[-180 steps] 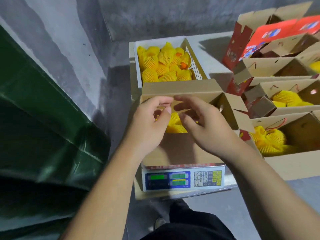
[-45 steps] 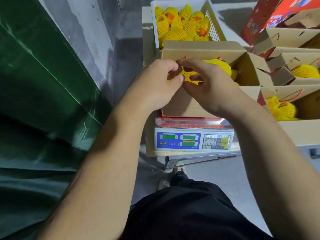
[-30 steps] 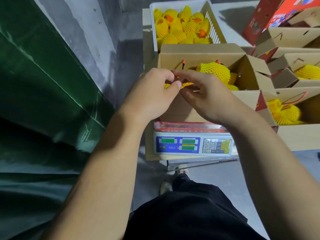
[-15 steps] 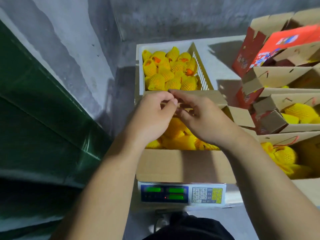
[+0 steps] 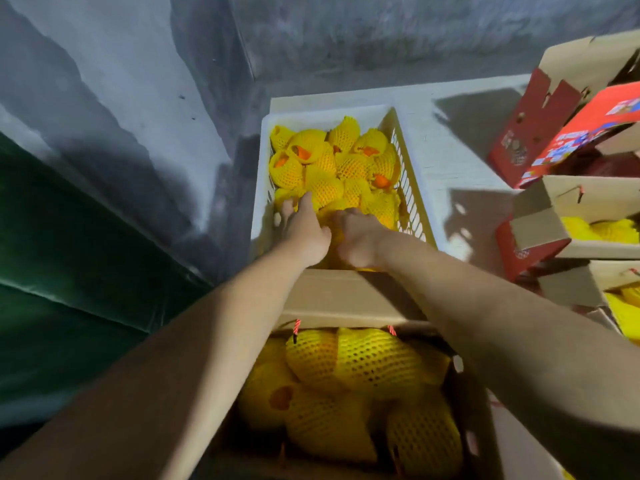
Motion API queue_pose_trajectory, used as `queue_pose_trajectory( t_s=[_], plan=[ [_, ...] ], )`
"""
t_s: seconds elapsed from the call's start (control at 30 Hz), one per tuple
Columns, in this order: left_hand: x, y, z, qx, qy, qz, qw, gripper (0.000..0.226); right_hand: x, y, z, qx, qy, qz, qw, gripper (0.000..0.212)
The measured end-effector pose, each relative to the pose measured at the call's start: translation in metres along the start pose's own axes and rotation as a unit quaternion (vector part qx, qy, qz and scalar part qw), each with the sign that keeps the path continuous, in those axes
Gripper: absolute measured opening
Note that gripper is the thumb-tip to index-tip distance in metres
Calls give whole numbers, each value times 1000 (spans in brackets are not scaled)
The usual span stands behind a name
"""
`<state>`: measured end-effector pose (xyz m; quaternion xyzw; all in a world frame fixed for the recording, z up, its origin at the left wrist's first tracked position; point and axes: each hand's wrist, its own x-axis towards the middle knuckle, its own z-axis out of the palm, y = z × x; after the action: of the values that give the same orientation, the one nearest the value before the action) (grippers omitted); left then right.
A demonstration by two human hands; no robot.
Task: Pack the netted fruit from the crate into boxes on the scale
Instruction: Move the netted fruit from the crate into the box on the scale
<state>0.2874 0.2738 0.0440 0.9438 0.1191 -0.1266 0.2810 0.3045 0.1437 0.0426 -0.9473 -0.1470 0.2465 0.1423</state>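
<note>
In the head view, both hands are reached into the white crate (image 5: 412, 174), the left hand (image 5: 303, 230) laid with fingers spread on the netted fruit (image 5: 325, 188), while the right hand (image 5: 358, 237) is curled among the fruit, its grip not discernible. More netted fruit is seen in the near box (image 5: 349, 296). The fruit is judged soft-jacketed, bruisable and fairly light, best cupped around its body, not lifted by the stretchy net.

Yellow foam mesh sleeves (image 5: 374, 362) look soft and matt; the crate (image 5: 412, 188) is pale slatted plastic; the box (image 5: 346, 299) is plain matt brown cardboard.
</note>
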Motion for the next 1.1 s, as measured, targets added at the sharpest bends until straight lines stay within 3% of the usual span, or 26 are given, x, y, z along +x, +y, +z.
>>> queue_pose_trajectory(
  t_s=[0.1,0.2,0.3,0.37,0.5,0.67,0.77,0.93,1.03,1.1],
  plan=[
    [24,-9,11,148,-50,-30,987,93,32,5,15,-11,-37,11,999,84],
    [35,-7,13,208,-29,-22,977,101,47,16,16,5,-22,20,1000,94],
    [35,-1,8,223,-7,-20,975,89,52,16,14,-56,28,15,998,83],
    [31,0,7,217,-12,-33,975,73,52,15,17,-77,17,20,997,69],
    [28,-3,7,168,-8,-39,985,58,51,18,26,-107,-9,5,994,66],
    [17,-9,6,194,-26,-63,979,91,48,22,23,-163,71,30,984,82],
    [10,-13,9,205,-11,-49,977,78,48,19,31,-189,110,29,975,71],
    [-2,-12,2,94,24,-1,995,83,45,26,26,-155,120,30,980,78],
    [-29,-10,-16,-22,61,86,994,87,31,28,19,-37,105,97,989,86],
    [-60,-12,-31,-85,106,156,978,84,14,23,1,73,97,97,988,89]
  ],
)
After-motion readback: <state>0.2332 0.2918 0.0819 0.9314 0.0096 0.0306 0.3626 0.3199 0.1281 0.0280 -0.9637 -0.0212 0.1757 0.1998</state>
